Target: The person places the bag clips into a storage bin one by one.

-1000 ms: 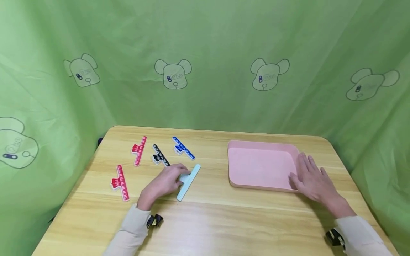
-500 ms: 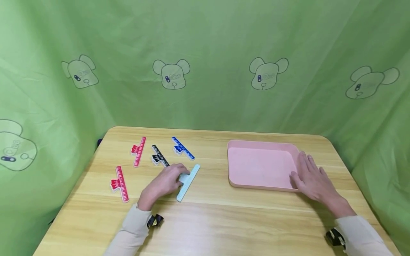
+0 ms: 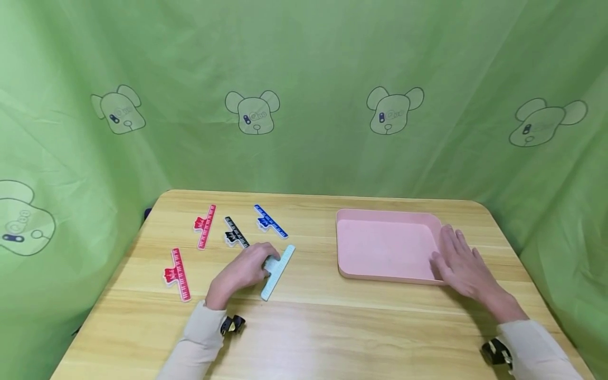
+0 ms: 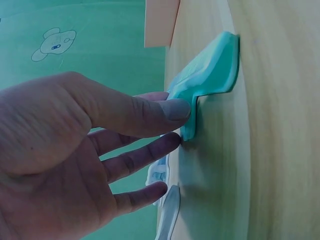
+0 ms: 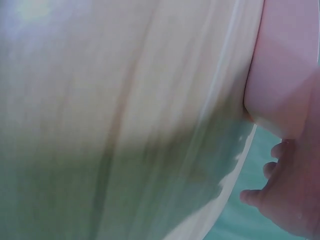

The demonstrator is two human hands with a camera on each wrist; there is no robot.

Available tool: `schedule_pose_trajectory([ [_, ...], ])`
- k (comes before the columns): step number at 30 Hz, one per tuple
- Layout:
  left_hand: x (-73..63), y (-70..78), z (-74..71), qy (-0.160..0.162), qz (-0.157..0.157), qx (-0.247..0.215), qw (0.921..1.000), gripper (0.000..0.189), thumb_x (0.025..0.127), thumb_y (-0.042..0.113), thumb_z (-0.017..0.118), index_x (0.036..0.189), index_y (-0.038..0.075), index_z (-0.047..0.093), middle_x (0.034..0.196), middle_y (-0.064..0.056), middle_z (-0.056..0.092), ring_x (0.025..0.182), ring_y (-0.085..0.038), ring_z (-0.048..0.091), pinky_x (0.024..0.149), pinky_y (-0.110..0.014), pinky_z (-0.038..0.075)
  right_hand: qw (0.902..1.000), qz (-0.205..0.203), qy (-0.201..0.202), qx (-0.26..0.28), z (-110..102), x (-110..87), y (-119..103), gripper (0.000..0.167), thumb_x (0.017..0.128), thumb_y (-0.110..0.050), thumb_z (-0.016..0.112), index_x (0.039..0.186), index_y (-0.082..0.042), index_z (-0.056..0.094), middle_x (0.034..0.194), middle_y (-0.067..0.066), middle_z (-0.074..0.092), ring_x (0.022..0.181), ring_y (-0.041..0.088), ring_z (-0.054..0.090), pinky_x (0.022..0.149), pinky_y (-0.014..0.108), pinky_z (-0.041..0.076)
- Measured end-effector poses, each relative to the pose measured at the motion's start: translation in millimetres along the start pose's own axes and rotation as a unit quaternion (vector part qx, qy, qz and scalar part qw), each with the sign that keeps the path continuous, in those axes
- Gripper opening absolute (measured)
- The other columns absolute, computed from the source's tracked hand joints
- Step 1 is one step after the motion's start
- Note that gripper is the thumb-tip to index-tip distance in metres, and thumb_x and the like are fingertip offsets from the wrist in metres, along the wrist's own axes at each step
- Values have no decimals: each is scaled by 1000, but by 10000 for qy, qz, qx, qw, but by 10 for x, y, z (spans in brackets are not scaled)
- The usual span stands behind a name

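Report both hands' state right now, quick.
Left hand: holding the light blue clip.
Right hand: open, at the pink tray.

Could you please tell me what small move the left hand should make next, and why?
I would probably lift the pale blue clip straight up: the left hand pinches it with its fingers, it appears to rest on the table, and the right hand seems to rest against the pink tray.
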State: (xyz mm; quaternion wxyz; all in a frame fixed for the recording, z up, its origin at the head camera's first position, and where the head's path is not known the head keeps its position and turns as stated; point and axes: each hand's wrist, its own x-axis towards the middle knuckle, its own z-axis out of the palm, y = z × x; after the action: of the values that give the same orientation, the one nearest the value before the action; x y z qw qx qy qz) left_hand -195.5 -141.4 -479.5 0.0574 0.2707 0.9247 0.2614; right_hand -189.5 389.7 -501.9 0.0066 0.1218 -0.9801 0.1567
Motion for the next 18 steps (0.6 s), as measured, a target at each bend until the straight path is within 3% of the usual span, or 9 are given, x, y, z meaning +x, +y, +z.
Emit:
schedule_pose_trajectory([
  [8,5,-5,-10,-8,-19,-111,9999,41,79,-14,73,118,-2,71,119,-15,69,110,-30,65,98,-42,55,9999,114,47,45,-9,6,21,64,112,-31,23,162,1,1,167,27,-5,151,52,-1,105,84,12],
  [18,12,-11,-19,-32,-98,-122,9999,41,80,-11,75,119,0,70,120,-14,70,108,-28,66,96,-40,55,9997,123,-1,-199,14,14,1,66,111,-31,25,161,3,-1,166,30,-1,151,53,0,104,85,13],
])
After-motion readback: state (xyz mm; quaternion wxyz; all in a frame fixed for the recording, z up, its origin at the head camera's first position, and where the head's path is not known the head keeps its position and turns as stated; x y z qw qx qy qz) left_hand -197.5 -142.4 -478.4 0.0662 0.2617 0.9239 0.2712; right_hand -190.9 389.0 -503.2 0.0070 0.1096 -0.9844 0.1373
